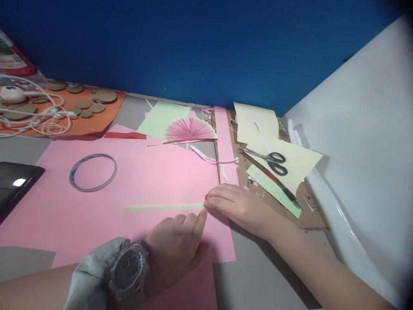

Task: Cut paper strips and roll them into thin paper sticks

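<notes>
A narrow green and yellow paper strip [161,208] lies across a large pink sheet [145,172], its right end at my fingertips. My right hand [237,206] is closed at that end, where a small dark rolled bit shows between the fingers. My left hand [179,239], with a watch [129,267] on the wrist, has its fingers mostly curled. One of its fingertips meets the same end of the strip from below. The exact grip of both hands is partly hidden by the fingers.
Scissors [269,160] and a pen [287,191] lie on paper scraps at right. Behind the strip are a pink folded paper fan [190,130] and a ring [71,175]. Cardboard discs [103,95], white cables [60,114] and a black device [16,185] are left.
</notes>
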`<state>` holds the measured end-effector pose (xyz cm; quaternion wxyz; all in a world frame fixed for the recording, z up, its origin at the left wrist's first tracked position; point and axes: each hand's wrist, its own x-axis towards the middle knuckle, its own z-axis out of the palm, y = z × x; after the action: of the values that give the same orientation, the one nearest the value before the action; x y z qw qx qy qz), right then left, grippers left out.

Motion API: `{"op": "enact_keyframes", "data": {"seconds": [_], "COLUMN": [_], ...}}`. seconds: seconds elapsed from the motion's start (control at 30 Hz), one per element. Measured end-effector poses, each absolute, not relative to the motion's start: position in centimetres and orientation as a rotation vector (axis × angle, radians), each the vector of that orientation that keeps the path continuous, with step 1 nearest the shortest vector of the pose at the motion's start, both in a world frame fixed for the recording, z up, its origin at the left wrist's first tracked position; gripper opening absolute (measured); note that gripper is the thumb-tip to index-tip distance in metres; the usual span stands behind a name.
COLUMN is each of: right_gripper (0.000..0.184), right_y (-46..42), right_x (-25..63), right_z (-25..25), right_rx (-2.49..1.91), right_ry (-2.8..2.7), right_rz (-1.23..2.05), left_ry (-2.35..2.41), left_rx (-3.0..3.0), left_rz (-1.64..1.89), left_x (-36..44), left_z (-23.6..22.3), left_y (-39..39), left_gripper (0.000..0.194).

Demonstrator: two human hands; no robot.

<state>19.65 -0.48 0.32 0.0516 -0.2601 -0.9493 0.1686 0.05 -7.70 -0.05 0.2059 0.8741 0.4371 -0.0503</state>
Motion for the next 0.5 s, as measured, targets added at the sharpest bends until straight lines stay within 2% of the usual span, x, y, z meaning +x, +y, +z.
{"op": "enact_keyframes", "data": {"seconds": [0.3,0.5], "right_gripper": [0.019,0.025], "right_y": [-0.40,-0.52], "right_x": [19.63,19.40], "right_z": [0.45,0.58], "right_rx": [-0.754,-0.676], "right_ry": [-2.889,-2.912], "right_rz": [0.426,0.258], "left_ry": [1.225,1.227], "left_rx": [2.413,2.485], "left_rz": [-0.118,-0.018], "left_x": [0.16,-0.06], "left_z": [-0.25,-0.71], "left_y": [-7.66,-7.86], "left_gripper": [0.051,0.049]}}
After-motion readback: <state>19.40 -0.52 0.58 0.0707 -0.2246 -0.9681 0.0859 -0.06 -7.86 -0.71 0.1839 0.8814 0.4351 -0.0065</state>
